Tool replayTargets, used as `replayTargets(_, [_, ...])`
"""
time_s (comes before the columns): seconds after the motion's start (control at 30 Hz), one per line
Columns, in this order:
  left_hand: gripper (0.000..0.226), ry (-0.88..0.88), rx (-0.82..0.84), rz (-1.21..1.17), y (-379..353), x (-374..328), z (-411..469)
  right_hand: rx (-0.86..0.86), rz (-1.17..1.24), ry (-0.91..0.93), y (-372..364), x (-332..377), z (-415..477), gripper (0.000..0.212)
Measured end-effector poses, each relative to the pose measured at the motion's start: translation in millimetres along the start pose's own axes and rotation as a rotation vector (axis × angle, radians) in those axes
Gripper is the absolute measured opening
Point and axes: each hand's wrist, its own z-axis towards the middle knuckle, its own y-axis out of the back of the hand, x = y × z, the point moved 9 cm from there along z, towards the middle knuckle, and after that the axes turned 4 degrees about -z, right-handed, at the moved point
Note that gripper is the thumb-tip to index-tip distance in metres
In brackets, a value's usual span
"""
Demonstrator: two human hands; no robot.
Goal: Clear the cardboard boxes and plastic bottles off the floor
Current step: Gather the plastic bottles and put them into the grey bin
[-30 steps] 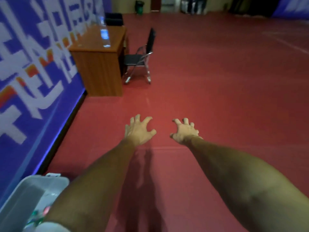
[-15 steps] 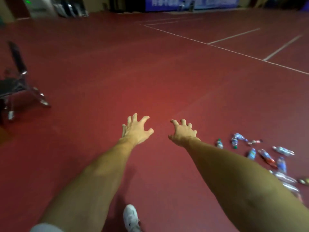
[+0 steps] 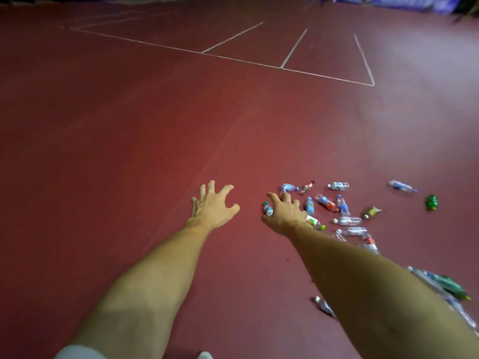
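I read both hands as empty. The left hand (image 3: 212,206) is held out ahead over bare floor (image 3: 129,141), fingers spread and hooked, nothing between them. The right hand (image 3: 283,213) has the same posture, released, with no grasp on anything. The plastic bottles (image 3: 338,186) lie scattered on the floor to the right of the right hand, most on their sides, and a further heap (image 3: 451,286) is partly hidden behind the right forearm. A small green-capped bottle (image 3: 268,209) shows at the inner edge of the right hand, on the side toward the left hand — I cannot tell whether hand and bottle touch or merely overlap in this view (the frame is soft with motion). No cardboard boxes are in view. Judgement: the task is at the approach stage, with the whole scatter yet to be lifted. Risks from here are as follows. A bottle on its side will likely roll away if a finger nudges it before closing, since the floor looks smooth. Thin, partly crushed bottles may buckle and slip from a loose pinch. Gathering several at once invites drops. The shoe (image 3: 204,355) at the bottom edge is well apart from the scatter, but a step to the right could land on the further heap — a bottle underfoot rolls.
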Motion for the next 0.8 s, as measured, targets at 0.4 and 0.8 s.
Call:
replayTargets(0.4, [0.062, -0.188, 0.140, 0.084, -51.8, -109.3, 158.4, 0.036, 0.100, -0.221, 18.3, -109.9, 118.7, 0.067])
replayTargets(0.8, [0.065, -0.260, 0.228, 0.120, -125.2, -240.5, 336.7, 0.080, 0.145, -0.331, 64.9, -250.8, 296.0, 0.073])
